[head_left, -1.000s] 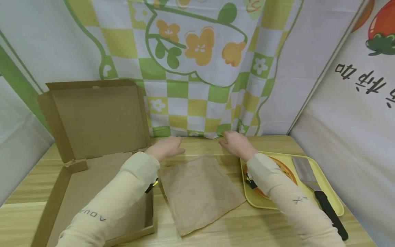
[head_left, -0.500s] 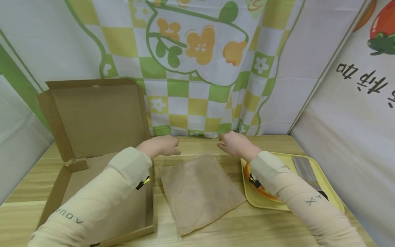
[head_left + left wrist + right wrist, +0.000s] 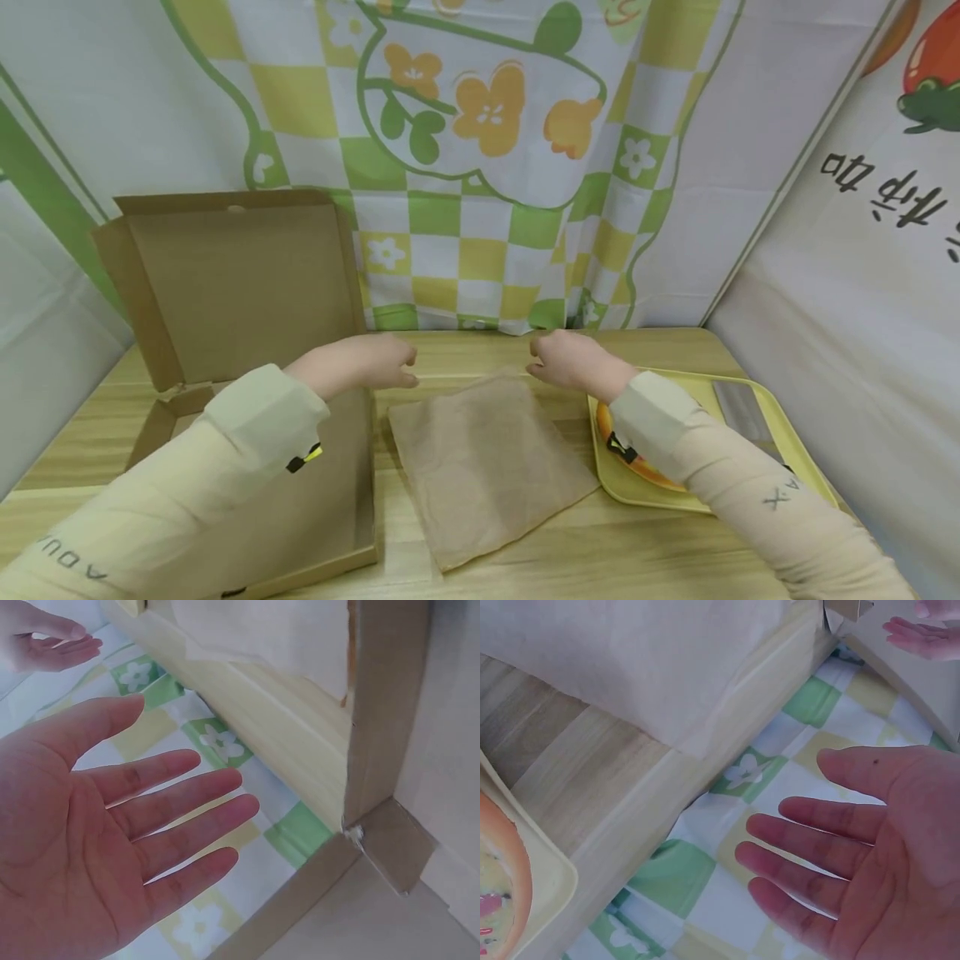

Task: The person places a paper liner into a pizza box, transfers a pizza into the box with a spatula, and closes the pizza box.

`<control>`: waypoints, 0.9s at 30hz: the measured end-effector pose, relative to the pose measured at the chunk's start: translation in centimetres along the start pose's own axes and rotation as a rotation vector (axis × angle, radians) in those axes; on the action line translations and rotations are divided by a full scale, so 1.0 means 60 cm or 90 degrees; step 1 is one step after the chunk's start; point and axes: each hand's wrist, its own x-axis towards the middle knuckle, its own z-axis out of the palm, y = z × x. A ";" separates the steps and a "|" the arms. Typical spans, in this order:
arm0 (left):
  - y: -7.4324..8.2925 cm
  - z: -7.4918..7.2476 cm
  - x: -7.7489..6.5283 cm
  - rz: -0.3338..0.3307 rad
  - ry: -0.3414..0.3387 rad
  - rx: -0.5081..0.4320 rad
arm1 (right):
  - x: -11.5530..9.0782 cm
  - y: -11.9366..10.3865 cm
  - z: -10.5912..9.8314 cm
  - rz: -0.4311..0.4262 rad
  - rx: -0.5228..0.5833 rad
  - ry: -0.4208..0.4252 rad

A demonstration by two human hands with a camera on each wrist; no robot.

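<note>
My left hand hovers over the right side of a cardboard pizza box, whose lid stands raised at the back. In the left wrist view the palm is bare and the fingers are spread. Past the far corner of a square brown paper sheet, my right hand hangs above the table; its fingers look straight and hold nothing in the right wrist view. Under the right forearm lies a pizza on a yellow tray, partly hidden by the sleeve.
A spatula with a flat metal blade lies on the tray's right side; the sleeve covers most of its dark handle. Behind the wooden table hangs a checked curtain. A white printed cloth wall closes off the right.
My left hand has moved left, away from the paper and over the box. The right hand has shifted slightly down, its forearm swinging right over the spatula handle. Paper, box and tray stay put.
</note>
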 end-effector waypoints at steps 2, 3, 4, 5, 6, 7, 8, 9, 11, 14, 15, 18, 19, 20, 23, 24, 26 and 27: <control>-0.003 -0.001 -0.010 0.004 0.007 0.006 | -0.003 -0.002 0.001 -0.005 -0.009 0.001; -0.003 -0.001 -0.016 0.003 0.007 0.005 | -0.004 -0.003 0.002 -0.005 -0.013 0.000; -0.004 -0.001 -0.022 -0.001 0.007 0.003 | -0.005 -0.004 0.002 -0.006 -0.014 -0.003; -0.004 -0.003 -0.028 0.002 0.009 0.002 | -0.006 -0.004 0.003 -0.004 -0.015 -0.007; -0.004 -0.003 -0.034 0.000 0.009 0.001 | -0.007 -0.005 0.004 -0.002 -0.015 -0.011; -0.004 -0.004 -0.041 -0.002 0.009 -0.002 | -0.008 -0.005 0.004 0.000 -0.014 -0.016; -0.003 -0.004 -0.046 -0.004 0.007 -0.006 | -0.008 -0.005 0.005 0.001 -0.013 -0.020; -0.003 -0.005 -0.053 -0.002 0.008 -0.008 | -0.009 -0.006 0.006 0.002 -0.011 -0.023; -0.003 -0.005 -0.064 0.002 0.012 -0.017 | -0.009 -0.006 0.009 0.004 -0.008 -0.029; -0.008 -0.004 -0.080 0.009 0.029 -0.028 | -0.009 -0.007 0.011 0.005 -0.005 -0.031; -0.010 -0.004 -0.086 0.013 0.036 -0.030 | -0.009 -0.008 0.012 0.007 -0.005 -0.031; -0.017 -0.003 -0.101 0.030 0.063 -0.026 | -0.011 -0.009 0.015 0.004 -0.006 -0.027; -0.020 -0.003 -0.105 0.035 0.071 -0.024 | -0.012 -0.009 0.017 0.002 -0.004 -0.025; -0.023 -0.003 -0.111 0.038 0.078 -0.024 | -0.013 -0.010 0.018 -0.002 -0.002 -0.023; -0.031 -0.002 -0.125 0.038 0.091 -0.031 | -0.018 -0.009 0.024 -0.017 -0.004 -0.012; -0.034 -0.002 -0.130 0.032 0.089 -0.040 | -0.019 -0.009 0.027 -0.019 -0.001 -0.010; -0.038 -0.002 -0.140 0.019 0.087 -0.056 | -0.021 -0.008 0.032 -0.021 0.007 -0.010; -0.040 -0.002 -0.144 0.014 0.085 -0.064 | -0.022 -0.008 0.034 -0.020 0.008 -0.009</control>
